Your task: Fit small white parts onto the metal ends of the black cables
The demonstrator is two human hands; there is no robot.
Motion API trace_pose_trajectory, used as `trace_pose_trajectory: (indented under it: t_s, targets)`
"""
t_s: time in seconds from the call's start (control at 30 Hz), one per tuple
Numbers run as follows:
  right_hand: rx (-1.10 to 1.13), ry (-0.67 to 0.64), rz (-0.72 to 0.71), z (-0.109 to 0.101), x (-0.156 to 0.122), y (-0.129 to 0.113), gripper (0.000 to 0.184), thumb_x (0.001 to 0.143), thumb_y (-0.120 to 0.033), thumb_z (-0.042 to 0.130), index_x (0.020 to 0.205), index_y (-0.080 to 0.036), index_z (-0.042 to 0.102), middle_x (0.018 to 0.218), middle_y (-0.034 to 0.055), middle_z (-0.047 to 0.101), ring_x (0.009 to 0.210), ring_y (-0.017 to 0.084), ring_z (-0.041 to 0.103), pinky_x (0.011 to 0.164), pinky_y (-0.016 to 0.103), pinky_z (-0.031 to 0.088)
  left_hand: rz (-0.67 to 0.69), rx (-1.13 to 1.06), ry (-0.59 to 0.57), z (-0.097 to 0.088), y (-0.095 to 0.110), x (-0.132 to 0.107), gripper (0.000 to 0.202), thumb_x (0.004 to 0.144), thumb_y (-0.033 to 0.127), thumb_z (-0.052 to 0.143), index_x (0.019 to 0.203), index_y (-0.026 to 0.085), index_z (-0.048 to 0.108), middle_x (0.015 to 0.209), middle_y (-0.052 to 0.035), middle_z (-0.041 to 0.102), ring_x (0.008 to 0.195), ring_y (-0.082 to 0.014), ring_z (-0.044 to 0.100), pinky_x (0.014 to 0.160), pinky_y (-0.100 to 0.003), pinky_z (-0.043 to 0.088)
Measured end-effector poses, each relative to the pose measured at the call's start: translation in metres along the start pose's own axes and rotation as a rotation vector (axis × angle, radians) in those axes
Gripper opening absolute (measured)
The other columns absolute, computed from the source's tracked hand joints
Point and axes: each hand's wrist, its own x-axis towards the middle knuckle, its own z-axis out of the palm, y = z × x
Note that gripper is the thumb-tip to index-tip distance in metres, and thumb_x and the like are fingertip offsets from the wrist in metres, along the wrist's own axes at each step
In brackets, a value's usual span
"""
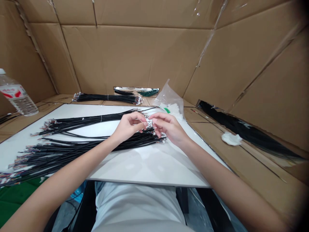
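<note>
Two bundles of thin black cables [82, 124] lie across a white board [149, 169], with small multicoloured connector ends fanning out at their tips. My left hand [129, 126] and my right hand [169, 127] meet above the bundles. Their fingertips pinch a small cluster of white connector ends [149, 122] on black wires. The fingers hide most of that cluster, so its exact parts cannot be told. A lower cable bundle [145, 139] passes just beneath both hands.
A tilted water bottle [16, 93] stands at the far left. Behind the board lie a tied cable bundle [107, 99] and a plastic bag [169, 100] holding white pieces. Right of the board are a white tissue [231, 139] and a dark cable mass [246, 129]. Cardboard walls surround everything.
</note>
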Motion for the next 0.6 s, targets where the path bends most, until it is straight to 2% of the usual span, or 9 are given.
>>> trace_pose_trajectory:
  t_s: [0.07, 0.23, 0.4, 0.6]
  targets:
    - [-0.004, -0.009, -0.018, -0.0007, 0.0002, 0.0016, 0.021, 0.074, -0.032, 0.071, 0.089, -0.017, 0.067, 0.056, -0.0059, 0.051, 0.038, 0.007, 0.048, 0.037, 0.021, 0.038, -0.025, -0.007, 0.003, -0.0004, -0.0008, 0.0, 0.021, 0.069, 0.027, 0.077, 0.072, 0.012, 0.062, 0.071, -0.0013, 0.06, 0.063, -0.0108, 0.06, 0.053, -0.021, 0.049]
    - [-0.045, -0.022, -0.056, -0.0021, 0.0009, 0.0043, 0.02, 0.074, -0.033, 0.071, 0.081, -0.015, 0.068, 0.052, -0.0052, 0.051, 0.038, 0.006, 0.044, 0.036, 0.02, 0.033, -0.091, -0.014, -0.014, -0.0016, -0.0018, -0.0003, 0.019, 0.069, 0.026, 0.075, 0.071, 0.011, 0.065, 0.067, -0.0016, 0.061, 0.06, -0.0103, 0.056, 0.052, -0.021, 0.046]
    - [-0.03, -0.031, -0.035, -0.0025, 0.0008, 0.0033, 0.024, 0.072, -0.035, 0.074, 0.082, -0.014, 0.068, 0.051, -0.0056, 0.05, 0.037, 0.006, 0.042, 0.036, 0.021, 0.03, -0.151, -0.02, -0.034, -0.0004, -0.0001, -0.0008, 0.016, 0.07, 0.025, 0.072, 0.074, 0.01, 0.069, 0.064, -0.0014, 0.06, 0.055, -0.0086, 0.052, 0.047, -0.02, 0.04]
    - [0.004, -0.039, -0.048, -0.0028, 0.002, 0.005, 0.022, 0.071, -0.034, 0.074, 0.08, -0.015, 0.068, 0.049, -0.0056, 0.05, 0.037, 0.006, 0.042, 0.036, 0.021, 0.028, -0.174, -0.034, -0.004, 0.0014, 0.0013, -0.0008, 0.016, 0.067, 0.024, 0.073, 0.077, 0.011, 0.07, 0.06, 0.0001, 0.058, 0.053, -0.0083, 0.05, 0.042, -0.018, 0.035]
